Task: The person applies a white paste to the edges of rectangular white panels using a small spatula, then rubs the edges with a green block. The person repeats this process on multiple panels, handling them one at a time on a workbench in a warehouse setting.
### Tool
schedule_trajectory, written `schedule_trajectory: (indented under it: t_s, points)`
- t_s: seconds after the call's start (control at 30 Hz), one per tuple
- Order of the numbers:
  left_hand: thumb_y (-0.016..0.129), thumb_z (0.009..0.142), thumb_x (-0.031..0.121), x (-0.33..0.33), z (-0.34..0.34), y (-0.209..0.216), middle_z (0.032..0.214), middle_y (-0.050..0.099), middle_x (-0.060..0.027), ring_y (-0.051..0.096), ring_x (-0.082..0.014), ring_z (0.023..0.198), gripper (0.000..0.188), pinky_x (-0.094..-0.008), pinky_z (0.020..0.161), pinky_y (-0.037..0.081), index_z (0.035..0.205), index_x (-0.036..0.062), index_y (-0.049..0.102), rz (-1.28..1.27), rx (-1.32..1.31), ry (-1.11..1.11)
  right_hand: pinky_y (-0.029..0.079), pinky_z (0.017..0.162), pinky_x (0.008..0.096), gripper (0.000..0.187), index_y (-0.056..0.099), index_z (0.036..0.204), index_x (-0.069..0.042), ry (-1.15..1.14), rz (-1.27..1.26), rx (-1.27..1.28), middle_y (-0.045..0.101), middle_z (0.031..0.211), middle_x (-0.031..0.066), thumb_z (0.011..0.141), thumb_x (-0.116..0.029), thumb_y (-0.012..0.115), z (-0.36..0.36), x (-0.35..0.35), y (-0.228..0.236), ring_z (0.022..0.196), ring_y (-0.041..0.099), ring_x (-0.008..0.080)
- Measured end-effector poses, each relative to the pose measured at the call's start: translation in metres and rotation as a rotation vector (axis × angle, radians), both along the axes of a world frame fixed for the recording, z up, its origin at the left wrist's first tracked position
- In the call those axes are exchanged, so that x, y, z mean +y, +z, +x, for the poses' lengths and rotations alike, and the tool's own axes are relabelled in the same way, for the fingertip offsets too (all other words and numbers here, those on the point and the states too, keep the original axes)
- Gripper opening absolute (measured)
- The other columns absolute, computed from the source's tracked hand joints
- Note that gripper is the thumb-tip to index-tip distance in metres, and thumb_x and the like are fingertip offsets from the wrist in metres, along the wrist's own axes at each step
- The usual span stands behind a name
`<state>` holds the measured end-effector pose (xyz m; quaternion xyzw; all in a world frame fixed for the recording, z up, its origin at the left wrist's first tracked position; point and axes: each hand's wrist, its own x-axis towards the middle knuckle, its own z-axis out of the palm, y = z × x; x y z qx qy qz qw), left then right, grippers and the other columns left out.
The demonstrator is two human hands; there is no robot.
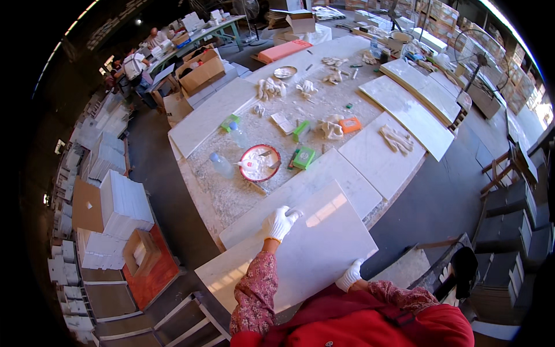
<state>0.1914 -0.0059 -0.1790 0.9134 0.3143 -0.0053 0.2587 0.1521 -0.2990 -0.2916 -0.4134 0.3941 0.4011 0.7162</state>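
Note:
A large, glossy white marble-look slab (324,243) is tilted in front of me, overhanging the near side of the worktable, with window light reflected on it. My left hand (281,224), in a white knitted glove, is closed over its far edge, the thumb lying on the face. At the slab's right near edge, my gloved right hand (350,274) is curled round the rim, its fingers partly hidden. Beyond the slab, a red-rimmed bowl (259,163) holds white paste and a scraper. Close to that bowl are a green box (303,157) and a clear plastic bottle (221,165).
More slabs (404,118) lie along the table's right side. Loose gloves (396,139) and an orange box (350,125) rest on the dusty worktable (231,194). Stacked white tiles (124,205) stand at left, a metal rack (191,315) near lower left. Other people (136,66) are far left.

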Motion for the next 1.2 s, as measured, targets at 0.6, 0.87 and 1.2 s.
schedule_trajectory:
  t_s: [0.6,0.87,1.2]
  points:
    - [0.081,0.082,0.04,0.033,-0.232,-0.014,0.138,0.051,-0.0226,0.053,-0.0421,0.123,0.076,-0.0554,0.1,0.045,0.142,0.0123,0.045,0.572,0.053,0.961,0.024,0.123,0.0517,0.087,0.033,0.158,-0.013,-0.093,0.128,0.026,0.036,0.164,0.0078,0.099,-0.075,0.022,0.004,-0.003,-0.015,0.148,0.034,0.0334]
    - [0.059,0.096,0.06,0.054,-0.371,-0.121,0.11,0.072,-0.0234,0.067,-0.032,0.099,0.072,-0.0417,0.086,0.052,0.112,-0.0105,0.069,-0.453,-0.343,1.279,0.024,0.122,0.0545,0.09,0.033,0.159,-0.017,0.084,0.367,0.066,0.033,0.165,0.0079,0.095,-0.079,0.021,0.021,-0.005,-0.018,0.147,0.034,0.0357]
    - [0.056,0.094,0.06,0.11,-0.297,-0.083,0.119,0.069,-0.0233,0.066,-0.0422,0.111,0.068,-0.0512,0.094,0.05,0.129,0.0008,0.061,-0.043,0.12,1.044,0.054,0.083,0.0459,0.058,0.058,0.124,-0.005,0.956,0.162,0.3,0.065,0.11,0.0151,0.098,-0.057,0.058,0.076,-0.015,0.03,0.092,0.065,0.032]
